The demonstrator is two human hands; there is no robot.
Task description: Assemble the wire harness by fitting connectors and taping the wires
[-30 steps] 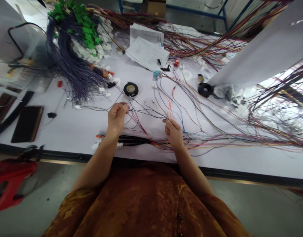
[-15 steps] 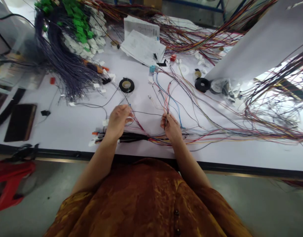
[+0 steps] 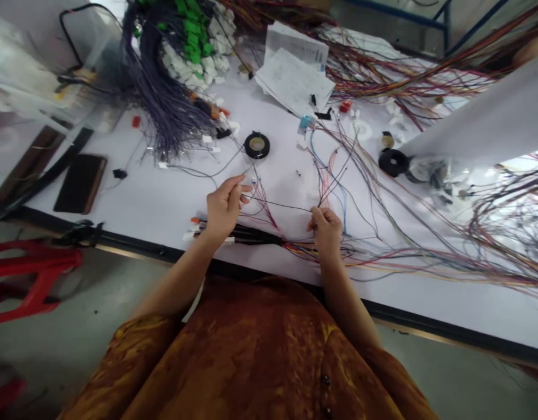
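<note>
A thin black wire (image 3: 280, 204) runs nearly level between my two hands. My left hand (image 3: 225, 205) pinches its left end between thumb and finger, below a roll of black tape (image 3: 257, 145). My right hand (image 3: 327, 228) is closed on the wire's other end, with several red and black wires rising from the fingertips. Whether the right fingers grip all of these cannot be made out. Below both hands, along the front of the table, lies a black-sleeved wire bundle (image 3: 260, 235). A light blue connector (image 3: 306, 121) sits above the right hand.
Purple wires (image 3: 173, 116) with green and white connectors heap at the back left. Papers (image 3: 295, 76) lie at the back centre. A dark phone-like slab (image 3: 80, 184) is at the left, a second black tape roll (image 3: 393, 162) at the right. Long loose wires cross the right side.
The view has shifted, so the table's things appear farther right and tilted. The wires at my right hand now spread apart more. Both hands still hold the black wire.
</note>
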